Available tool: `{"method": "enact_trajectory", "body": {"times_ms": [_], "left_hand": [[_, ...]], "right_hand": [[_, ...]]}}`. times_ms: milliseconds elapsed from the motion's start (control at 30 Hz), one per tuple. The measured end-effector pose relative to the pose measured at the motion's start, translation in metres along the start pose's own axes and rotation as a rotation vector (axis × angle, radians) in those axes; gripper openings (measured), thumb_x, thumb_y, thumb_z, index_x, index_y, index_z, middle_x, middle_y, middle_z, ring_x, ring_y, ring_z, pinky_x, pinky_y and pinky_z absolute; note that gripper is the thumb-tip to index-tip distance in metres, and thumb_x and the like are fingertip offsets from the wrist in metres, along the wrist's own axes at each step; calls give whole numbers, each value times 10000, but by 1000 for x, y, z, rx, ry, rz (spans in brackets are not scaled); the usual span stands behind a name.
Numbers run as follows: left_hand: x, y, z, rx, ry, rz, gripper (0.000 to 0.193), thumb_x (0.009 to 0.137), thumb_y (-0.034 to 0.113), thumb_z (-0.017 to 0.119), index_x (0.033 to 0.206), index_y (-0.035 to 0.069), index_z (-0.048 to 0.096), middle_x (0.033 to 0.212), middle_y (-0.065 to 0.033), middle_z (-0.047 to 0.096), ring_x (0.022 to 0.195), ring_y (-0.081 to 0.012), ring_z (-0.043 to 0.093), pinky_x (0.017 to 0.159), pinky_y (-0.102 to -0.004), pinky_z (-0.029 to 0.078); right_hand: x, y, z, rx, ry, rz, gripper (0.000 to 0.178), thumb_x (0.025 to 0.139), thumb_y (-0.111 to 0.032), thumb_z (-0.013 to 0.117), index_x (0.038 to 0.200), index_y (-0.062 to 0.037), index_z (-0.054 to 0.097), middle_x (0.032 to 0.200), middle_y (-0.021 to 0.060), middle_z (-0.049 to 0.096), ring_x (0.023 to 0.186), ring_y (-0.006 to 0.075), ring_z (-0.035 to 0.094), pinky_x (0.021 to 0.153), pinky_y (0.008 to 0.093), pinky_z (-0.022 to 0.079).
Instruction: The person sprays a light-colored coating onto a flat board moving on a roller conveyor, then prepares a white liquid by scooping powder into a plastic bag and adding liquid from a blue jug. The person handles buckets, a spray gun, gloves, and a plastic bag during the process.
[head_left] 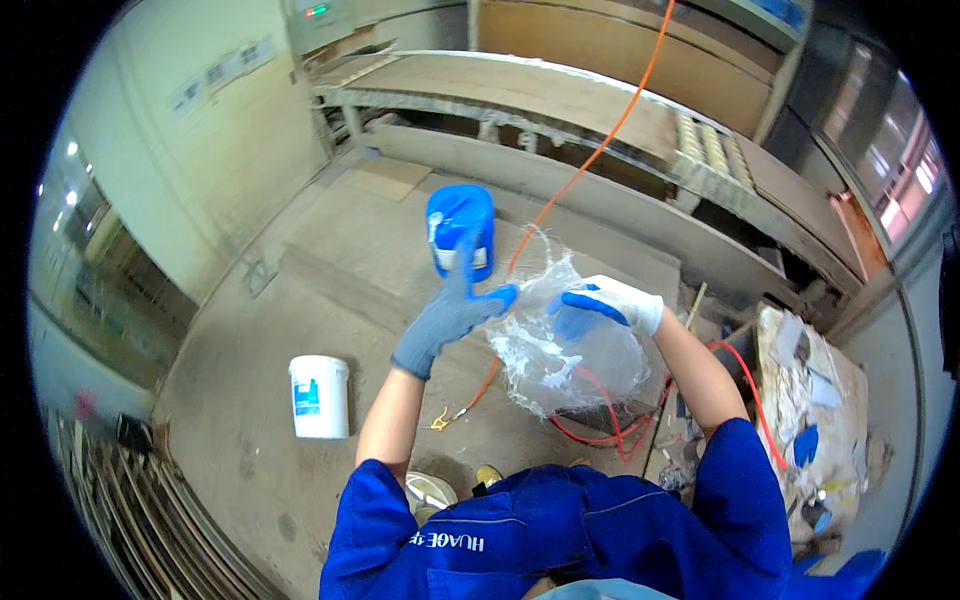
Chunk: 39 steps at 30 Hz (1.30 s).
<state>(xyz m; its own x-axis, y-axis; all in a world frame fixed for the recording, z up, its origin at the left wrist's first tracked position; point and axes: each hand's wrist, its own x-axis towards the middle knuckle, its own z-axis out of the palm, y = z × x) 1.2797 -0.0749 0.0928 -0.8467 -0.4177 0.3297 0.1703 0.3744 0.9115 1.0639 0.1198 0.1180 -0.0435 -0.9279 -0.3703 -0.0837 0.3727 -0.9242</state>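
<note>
Taking the film as the centre of the dial, with twelve pointing away from the person, a white cylindrical plastic bucket with a blue label [318, 398] stands on the grey concrete floor [250, 440] near nine o'clock; its top looks covered and no contents show. Around half past seven, what looks like a pale round-rimmed pail [428, 490] is partly hidden by the person's body, so its contents cannot be told. The left hand, in a grey glove with blue fingers [447, 318], is at ten o'clock, fingers spread and blurred, thumb reaching toward the film's edge; it has no clear hold on anything. Beyond it, toward half past ten, stands a bright blue plastic drum with a white label [462, 235], its top apparently closed, contents unseen. The crumpled sheet of clear, thin plastic film [585, 370] hangs in front of the person, above a red hose [618, 440]. The right hand, in a white glove with blue fingers [610, 305], lies against the film's upper part at one o'clock, fingers loosely curled; whether it grips cannot be told. The step in hand appears to be opening out or gathering the film; the next move seems to call for a firm pinch by both hands.
</note>
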Motion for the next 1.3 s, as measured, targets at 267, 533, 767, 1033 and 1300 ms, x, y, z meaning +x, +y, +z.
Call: {"method": "enact_trajectory", "body": {"times_ms": [267, 533, 767, 1033, 1300], "left_hand": [[58, -35, 71, -313, -647, -252, 465, 840, 215, 757, 1220, -10, 612, 1043, -40, 669, 943, -110, 606, 868, -273, 497], [92, -56, 202, -751, -389, -361, 332, 880, 94, 670, 1181, -36, 618, 1127, -105, 674, 1005, -181, 654, 901, -327, 538], [105, -63, 258, -688, -355, -442, 335, 938, 156, 632, 1215, -30, 615, 1134, -84, 670, 979, -166, 645, 874, -307, 523], [129, -100, 270, -453, -632, -310, 470, 1009, 224, 540, 1411, -2, 450, 1265, -95, 617, 1143, -214, 590, 1008, -334, 455], [148, -67, 297, -760, -729, -485, 521, 917, 118, 641, 1393, -16, 475, 1321, -102, 581, 1176, -188, 577, 1027, -324, 450]], "right_hand": [[-30, -14, -17, -322, 202, 152, 465, 960, -438, 590, 1060, 0, 708, 953, 100, 710, 840, 189, 688, 771, 340, 574], [-172, 192, -136, 770, 704, -185, 960, 849, -808, 406, 1485, -91, 375, 1389, 134, 529, 1198, 273, 546, 985, 444, 445], [-156, 230, -101, 801, 808, -221, 337, 972, -178, 612, 1275, -32, 594, 1036, 9, 679, 828, 115, 653, 753, 255, 548], [-215, 188, -101, 404, 820, -264, 352, 971, -164, 578, 1276, 9, 613, 1143, 58, 680, 900, 120, 630, 818, 288, 531], [-245, 191, -85, 509, 873, -211, 333, 972, -157, 582, 1248, 25, 623, 1144, 74, 676, 974, 141, 639, 849, 294, 534]]}}
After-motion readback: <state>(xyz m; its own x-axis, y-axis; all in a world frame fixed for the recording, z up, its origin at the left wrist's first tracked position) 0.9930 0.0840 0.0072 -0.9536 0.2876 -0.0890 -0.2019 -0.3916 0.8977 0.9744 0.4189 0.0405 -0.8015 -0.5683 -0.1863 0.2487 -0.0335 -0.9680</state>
